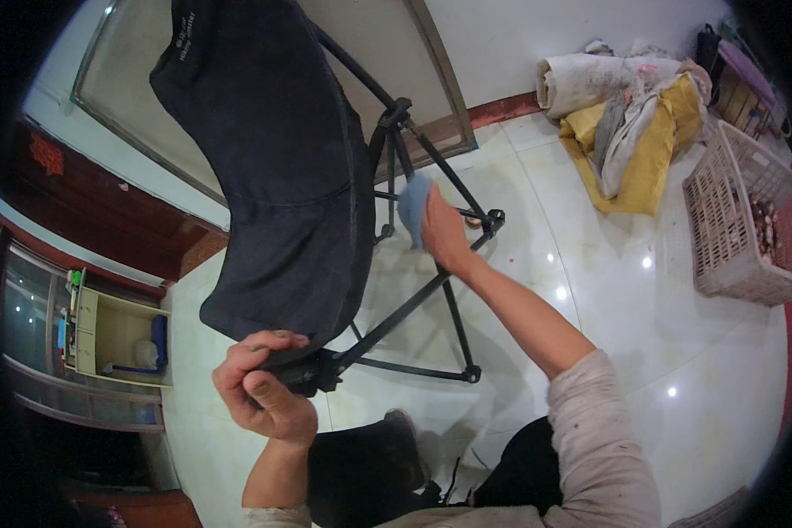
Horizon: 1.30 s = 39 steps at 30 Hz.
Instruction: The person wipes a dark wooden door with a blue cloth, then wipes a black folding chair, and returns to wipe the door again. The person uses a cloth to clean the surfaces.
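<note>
A folding chair with a black fabric seat (290,185) and a black tubular frame (396,317) stands tilted before me. My left hand (267,386) grips the black plastic corner joint at the near end of the seat, fingers over the fabric edge and thumb below. A blue-grey cloth (414,204), somewhat blurred, is in my right hand (443,231), beside the frame legs at the right of the seat. The cloth overlaps a frame tube in the picture; whether it touches it I cannot tell.
Rolled and folded woven sacks (666,145) lie by the wall at the upper right. Near them is a plastic crate (719,244) with brownish items inside. A framed panel (449,79) leans behind the chair. A cream cabinet (115,307) stands at the left.
</note>
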{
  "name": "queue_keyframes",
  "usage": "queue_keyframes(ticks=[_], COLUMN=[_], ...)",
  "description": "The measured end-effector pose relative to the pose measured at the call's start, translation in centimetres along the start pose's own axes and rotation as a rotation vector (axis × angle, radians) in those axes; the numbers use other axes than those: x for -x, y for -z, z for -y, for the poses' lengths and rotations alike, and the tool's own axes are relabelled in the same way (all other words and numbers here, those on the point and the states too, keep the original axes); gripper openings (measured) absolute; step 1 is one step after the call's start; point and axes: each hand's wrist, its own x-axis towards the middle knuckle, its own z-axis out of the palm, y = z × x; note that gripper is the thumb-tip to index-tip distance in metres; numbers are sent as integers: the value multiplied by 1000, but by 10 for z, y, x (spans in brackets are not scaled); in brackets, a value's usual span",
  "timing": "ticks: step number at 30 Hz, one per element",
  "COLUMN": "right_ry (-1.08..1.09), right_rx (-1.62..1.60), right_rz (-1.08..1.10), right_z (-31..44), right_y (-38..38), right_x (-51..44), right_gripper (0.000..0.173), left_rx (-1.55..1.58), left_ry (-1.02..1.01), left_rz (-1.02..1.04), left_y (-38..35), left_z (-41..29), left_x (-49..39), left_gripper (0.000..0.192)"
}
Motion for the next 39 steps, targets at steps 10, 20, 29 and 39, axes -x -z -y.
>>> queue_keyframes(ticks=[10, 20, 29, 39], right_ry=[163, 436, 208, -2], right_rx=[-880, -161, -1014, -239], right_rz=[-153, -26, -167, 100], right_z=[15, 138, 19, -79], right_y=[113, 84, 113, 21], right_x=[-37, -175, -117, -2], right_gripper=[28, 28, 22, 42], left_rx=[-9, -6, 5, 43], left_ry=[20, 66, 125, 148], left_rz=[104, 95, -13, -83], left_y=[19, 28, 49, 55], left_z=[1, -3, 17, 26], left_x=[33, 41, 42, 26], left_gripper=[39, 43, 44, 41])
